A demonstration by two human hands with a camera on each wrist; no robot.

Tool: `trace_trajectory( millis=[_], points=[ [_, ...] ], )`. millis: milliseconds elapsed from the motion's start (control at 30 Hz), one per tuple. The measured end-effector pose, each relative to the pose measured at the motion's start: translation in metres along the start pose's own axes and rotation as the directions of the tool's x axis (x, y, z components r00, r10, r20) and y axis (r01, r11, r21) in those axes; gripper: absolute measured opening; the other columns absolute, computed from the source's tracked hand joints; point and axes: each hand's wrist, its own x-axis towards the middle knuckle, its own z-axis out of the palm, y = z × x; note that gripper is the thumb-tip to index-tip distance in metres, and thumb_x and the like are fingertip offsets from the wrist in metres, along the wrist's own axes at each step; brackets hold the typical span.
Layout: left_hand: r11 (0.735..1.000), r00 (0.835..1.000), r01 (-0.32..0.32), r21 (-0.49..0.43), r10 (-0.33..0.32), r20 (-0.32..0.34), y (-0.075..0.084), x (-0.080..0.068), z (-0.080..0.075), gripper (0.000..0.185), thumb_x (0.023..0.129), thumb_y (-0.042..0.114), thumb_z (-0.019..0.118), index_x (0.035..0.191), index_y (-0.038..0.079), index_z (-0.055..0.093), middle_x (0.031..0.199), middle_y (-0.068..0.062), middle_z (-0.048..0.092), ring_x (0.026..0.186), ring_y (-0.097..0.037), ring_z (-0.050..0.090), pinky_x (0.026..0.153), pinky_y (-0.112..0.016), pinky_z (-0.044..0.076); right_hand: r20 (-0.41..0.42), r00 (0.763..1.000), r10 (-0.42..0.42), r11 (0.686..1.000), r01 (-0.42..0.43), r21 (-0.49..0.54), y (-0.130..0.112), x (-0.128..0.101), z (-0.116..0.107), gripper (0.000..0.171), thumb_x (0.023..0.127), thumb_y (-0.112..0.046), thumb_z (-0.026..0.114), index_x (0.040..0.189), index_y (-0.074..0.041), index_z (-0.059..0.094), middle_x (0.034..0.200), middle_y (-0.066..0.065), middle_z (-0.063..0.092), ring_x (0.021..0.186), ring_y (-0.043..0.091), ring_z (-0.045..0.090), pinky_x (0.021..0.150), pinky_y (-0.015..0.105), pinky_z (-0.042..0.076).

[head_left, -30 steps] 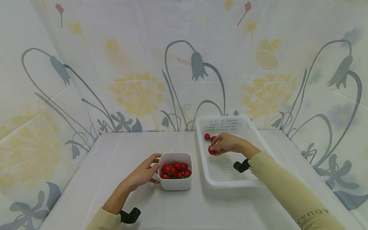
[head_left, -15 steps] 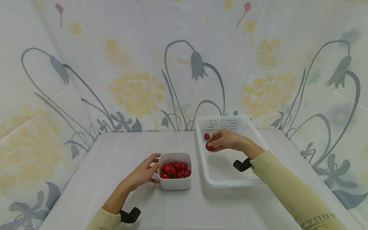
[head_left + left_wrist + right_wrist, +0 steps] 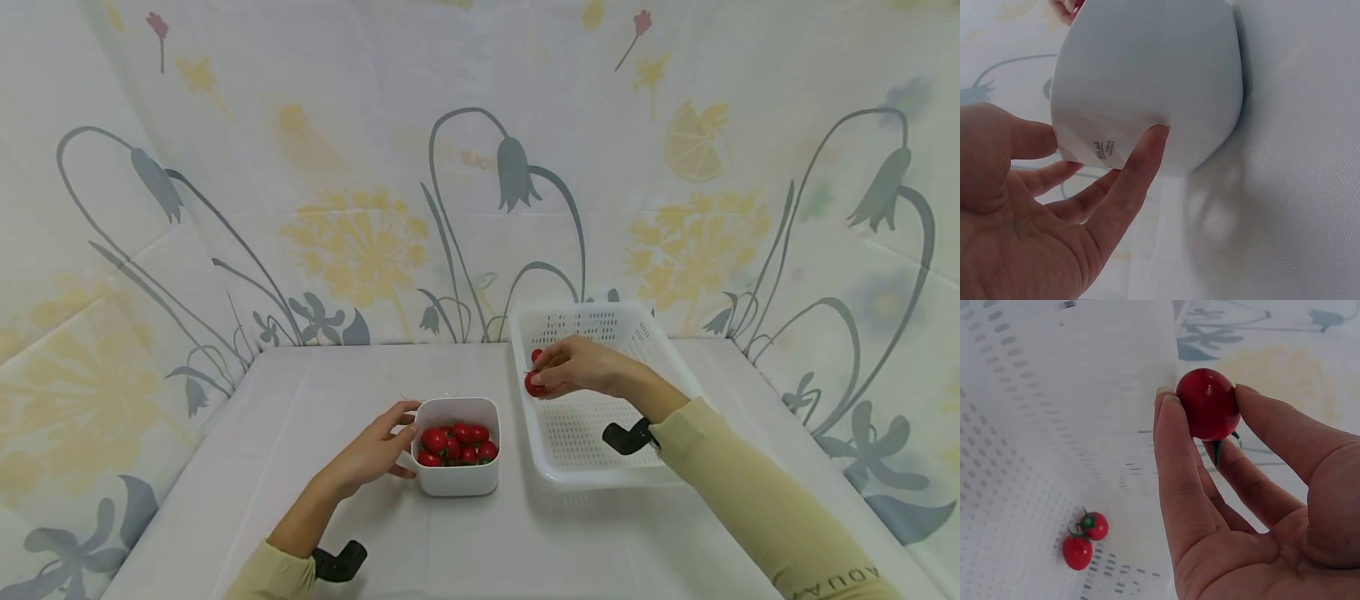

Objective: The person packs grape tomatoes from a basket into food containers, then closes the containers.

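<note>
My right hand (image 3: 581, 367) pinches a red cherry tomato (image 3: 1209, 404) between thumb and fingertips, its green stem hanging below. It holds the tomato above the left side of a white perforated basket (image 3: 551, 479). Two more cherry tomatoes (image 3: 1077, 551) lie in the basket in the right wrist view; in the head view the hand covers most of them. A white square container (image 3: 459, 482) stands left of the basket with several cherry tomatoes (image 3: 452, 448) inside. My left hand (image 3: 378, 446) rests against its left side, fingers nearly straight on the wall and thumb at the rim.
A white cloth (image 3: 465, 550) covers the table. Behind and at both sides hangs a flower-printed curtain (image 3: 360, 125). The basket's tall left wall (image 3: 528, 417) stands between the container and the basket's inside.
My right hand has lifted the cherry tomato and carried it left, toward the basket's left wall. My left hand and the container have stayed in place.
</note>
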Motion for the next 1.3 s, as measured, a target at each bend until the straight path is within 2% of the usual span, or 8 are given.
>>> trace_trajectory(
  millis=[633, 800, 967, 1133, 1300],
  points=[
    [1.0, 1.0, -0.002, -0.008, 0.002, 0.007, -0.002, 0.001, 0.0, 0.043, 0.11, 0.016, 0.045, 0.152, 0.009, 0.039, 0.15, -0.029, 0.04, 0.106, -0.032, 0.064, 0.075, -0.046, 0.064, 0.056, 0.995, -0.08, 0.997, 0.081, -0.017, -0.022, 0.0, 0.034, 0.026, 0.096, -0.007, 0.067, 0.117, 0.007, 0.066, 0.107, 0.018, 0.072, 0.095, 0.027, 0.073, 0.091, 0.039, 0.061],
    [1.0, 1.0, -0.001, -0.009, 0.001, 0.004, -0.003, 0.002, -0.001, 0.042, 0.11, 0.016, 0.046, 0.151, 0.01, 0.04, 0.149, -0.028, 0.042, 0.105, -0.031, 0.065, 0.075, -0.045, 0.064, 0.062, 0.993, -0.096, 0.995, 0.097, -0.02, -0.027, 0.001, 0.042, 0.027, 0.096, -0.007, 0.067, 0.118, 0.008, 0.066, 0.107, 0.018, 0.072, 0.096, 0.031, 0.073, 0.09, 0.039, 0.061],
    [1.0, 1.0, 0.001, -0.006, -0.001, -0.002, -0.003, 0.002, -0.001, 0.042, 0.11, 0.017, 0.046, 0.151, 0.01, 0.041, 0.149, -0.028, 0.042, 0.105, -0.031, 0.064, 0.075, -0.045, 0.064, 0.049, 0.993, -0.103, 0.994, 0.104, -0.03, -0.031, 0.001, 0.049, 0.027, 0.095, -0.007, 0.068, 0.119, 0.007, 0.067, 0.107, 0.017, 0.072, 0.097, 0.035, 0.073, 0.091, 0.043, 0.06],
    [1.0, 1.0, 0.002, -0.001, -0.002, -0.004, -0.003, 0.003, 0.0, 0.041, 0.11, 0.016, 0.046, 0.15, 0.01, 0.041, 0.148, -0.027, 0.042, 0.105, -0.03, 0.064, 0.075, -0.045, 0.064, 0.017, 0.994, -0.108, 0.992, 0.108, -0.059, -0.032, 0.001, 0.06, 0.024, 0.096, -0.01, 0.069, 0.117, 0.002, 0.068, 0.107, 0.013, 0.071, 0.092, 0.028, 0.074, 0.09, 0.04, 0.061],
    [1.0, 1.0, 0.006, 0.002, -0.006, -0.012, -0.004, 0.004, -0.001, 0.041, 0.11, 0.016, 0.046, 0.15, 0.012, 0.042, 0.148, -0.025, 0.043, 0.105, -0.03, 0.064, 0.074, -0.044, 0.064, -0.017, 0.99, -0.137, 0.984, 0.134, -0.117, -0.036, 0.003, 0.074, 0.023, 0.097, -0.013, 0.069, 0.116, 0.0, 0.069, 0.104, 0.01, 0.072, 0.093, 0.032, 0.073, 0.088, 0.038, 0.061]
  ],
)
